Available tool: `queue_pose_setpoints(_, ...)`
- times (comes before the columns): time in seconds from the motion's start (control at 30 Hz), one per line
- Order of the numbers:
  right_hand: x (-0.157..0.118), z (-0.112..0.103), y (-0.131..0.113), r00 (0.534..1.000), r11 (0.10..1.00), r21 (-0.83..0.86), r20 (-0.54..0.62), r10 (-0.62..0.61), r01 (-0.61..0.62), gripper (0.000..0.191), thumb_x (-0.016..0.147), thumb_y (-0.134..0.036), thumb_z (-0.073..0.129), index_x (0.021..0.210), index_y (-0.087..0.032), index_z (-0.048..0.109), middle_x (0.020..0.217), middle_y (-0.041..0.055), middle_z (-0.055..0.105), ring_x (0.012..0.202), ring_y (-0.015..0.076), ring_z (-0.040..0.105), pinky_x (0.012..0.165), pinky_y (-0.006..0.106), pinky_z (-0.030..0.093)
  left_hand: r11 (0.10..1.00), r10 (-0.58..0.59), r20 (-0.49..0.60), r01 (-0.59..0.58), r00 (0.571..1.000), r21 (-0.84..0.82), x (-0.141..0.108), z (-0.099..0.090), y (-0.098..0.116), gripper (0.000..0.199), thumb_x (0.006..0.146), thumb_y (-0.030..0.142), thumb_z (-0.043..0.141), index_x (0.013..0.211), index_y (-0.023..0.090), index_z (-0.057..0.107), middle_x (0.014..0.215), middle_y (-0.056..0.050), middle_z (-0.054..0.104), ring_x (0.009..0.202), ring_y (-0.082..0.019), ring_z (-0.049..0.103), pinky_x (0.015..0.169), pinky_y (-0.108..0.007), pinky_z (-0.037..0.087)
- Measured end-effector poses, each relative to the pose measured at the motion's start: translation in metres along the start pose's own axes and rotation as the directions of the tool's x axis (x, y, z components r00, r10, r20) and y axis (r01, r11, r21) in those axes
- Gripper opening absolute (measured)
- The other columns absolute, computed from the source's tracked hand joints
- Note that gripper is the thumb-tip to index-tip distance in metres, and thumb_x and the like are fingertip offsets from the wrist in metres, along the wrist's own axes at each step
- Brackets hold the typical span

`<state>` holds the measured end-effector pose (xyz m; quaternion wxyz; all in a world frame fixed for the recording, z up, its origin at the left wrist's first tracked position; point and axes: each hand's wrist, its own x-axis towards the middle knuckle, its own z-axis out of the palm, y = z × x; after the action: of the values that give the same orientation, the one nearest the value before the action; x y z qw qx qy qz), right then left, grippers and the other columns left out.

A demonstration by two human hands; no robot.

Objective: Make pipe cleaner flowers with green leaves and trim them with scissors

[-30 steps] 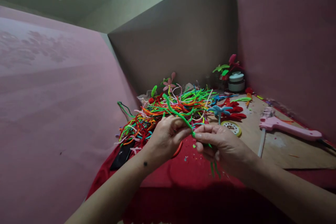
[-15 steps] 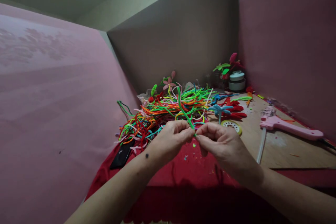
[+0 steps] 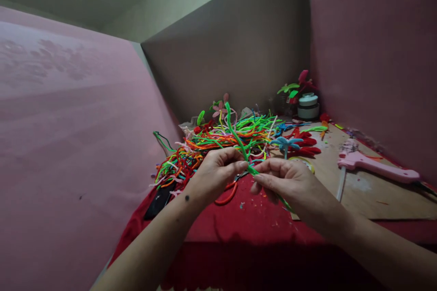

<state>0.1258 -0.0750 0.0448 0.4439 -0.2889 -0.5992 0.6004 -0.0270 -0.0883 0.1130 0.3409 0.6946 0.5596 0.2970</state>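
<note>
two grips point(image 3: 220, 172) point(image 3: 295, 184), one glue gun point(image 3: 375, 166), one pot point(image 3: 308, 111)

Pipe cleaner point(image 3: 235, 134) between left hand point(image 3: 218, 172) and right hand point(image 3: 292, 186), pipe-cleaner pile point(image 3: 218, 140) behind, phone point(image 3: 157, 203) at its left front, scissors point(image 3: 234, 189) before it, glue gun point(image 3: 378, 166) on board point(image 3: 365, 204) at right, pot point(image 3: 308, 110) beyond.

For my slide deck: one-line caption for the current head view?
Left hand and right hand pinch a fuzzy green stem before a multicoloured pile of similar stems.
</note>
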Motion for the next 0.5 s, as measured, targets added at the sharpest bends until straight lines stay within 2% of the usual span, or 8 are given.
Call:
queue_pose_setpoints(0.1,0.001,-0.001,0.004,0.999,0.999,-0.032,-0.038,-0.005,0.004,0.01,0.076,-0.024,0.055,0.072,-0.016,0.058,0.06,0.0003,0.062,0.039,0.0043,0.041,0.038,0.018,0.03,0.998,0.016,-0.01,-0.015,1.0,0.061,0.0,0.001,0.0,0.02,0.076,0.03,0.052,0.064,0.015,0.051,0.056,0.005,0.038,0.052,-0.007,0.031,0.049,-0.021,0.025)
queue_pose_setpoints(0.27,0.003,0.002,0.002,0.998,0.999,-0.042,-0.062,0.015,-0.018,0.01,0.076,-0.024,0.054,0.069,-0.017,0.057,0.056,-0.0016,0.06,0.034,0.0036,0.04,0.032,0.016,0.027,0.961,0.061,0.005,-0.06,0.998,0.27,0.0,-0.001,0.001,0.025,0.076,0.029,0.052,0.056,0.015,0.047,0.053,0.006,0.032,0.052,-0.007,0.028,0.049,-0.022,0.023)
queue_pose_setpoints(0.33,0.006,0.002,0.001,0.999,0.996,-0.076,-0.021,0.035,-0.037,0.014,0.076,-0.025,0.055,0.065,-0.016,0.058,0.055,-0.0009,0.06,0.034,0.0036,0.04,0.032,0.016,0.027,0.953,0.083,0.03,-0.088,0.996,0.289,0.002,-0.006,0.0,0.024,0.076,0.027,0.05,0.056,0.015,0.044,0.055,0.005,0.032,0.052,-0.007,0.028,0.049,-0.021,0.023)
queue_pose_setpoints(0.4,0.011,-0.001,0.001,0.994,0.991,-0.115,0.072,0.078,-0.069,0.019,0.076,-0.027,0.055,0.061,-0.016,0.06,0.055,0.0008,0.062,0.033,0.0034,0.04,0.032,0.016,0.027,0.94,0.106,0.065,-0.121,0.992,0.318,0.005,-0.012,-0.002,0.023,0.075,0.025,0.049,0.056,0.016,0.041,0.055,0.005,0.033,0.053,-0.007,0.029,0.049,-0.021,0.023)
queue_pose_setpoints(0.5,0.022,-0.011,0.007,0.962,0.967,-0.198,0.19,0.196,-0.158,0.022,0.073,-0.028,0.057,0.056,-0.015,0.06,0.054,0.0026,0.064,0.029,0.0032,0.038,0.03,0.017,0.024,0.884,0.119,0.078,-0.142,0.99,0.445,0.012,-0.018,-0.005,0.022,0.071,0.02,0.049,0.052,0.016,0.04,0.054,0.004,0.034,0.054,-0.008,0.031,0.05,-0.022,0.022)
